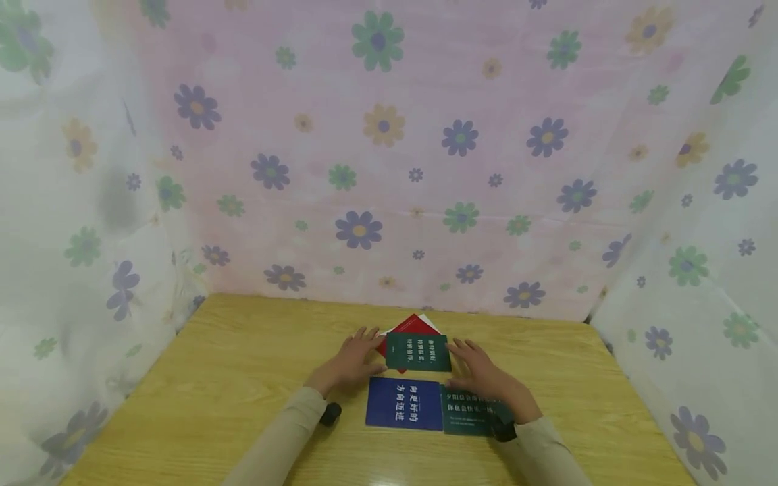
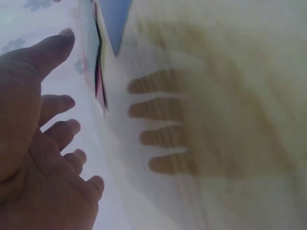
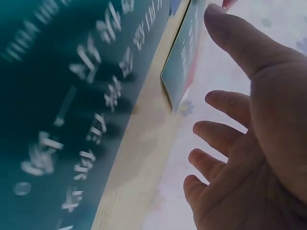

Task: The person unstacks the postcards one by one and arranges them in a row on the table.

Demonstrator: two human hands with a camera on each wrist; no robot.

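Note:
A small pile of cards lies at the middle of the table, with a green card (image 1: 419,353) with white lettering on top. A red card (image 1: 408,325) and the corner of a white card (image 1: 429,322) stick out beneath it. My left hand (image 1: 349,359) is at the pile's left edge, fingers spread and holding nothing. At its right edge is my right hand (image 1: 486,372), fingers extended, above a dark green card (image 1: 468,422) that it partly covers. Beside that card, nearer me, lies a blue card (image 1: 404,403). Both wrist views show the fingers apart; whether fingertips touch the pile I cannot tell.
The wooden table (image 1: 243,351) reaches a flowered curtain (image 1: 389,175) at the back, and similar curtains hang at both sides. A black wrist camera (image 1: 330,414) is on the left wrist, another black camera (image 1: 503,428) on the right.

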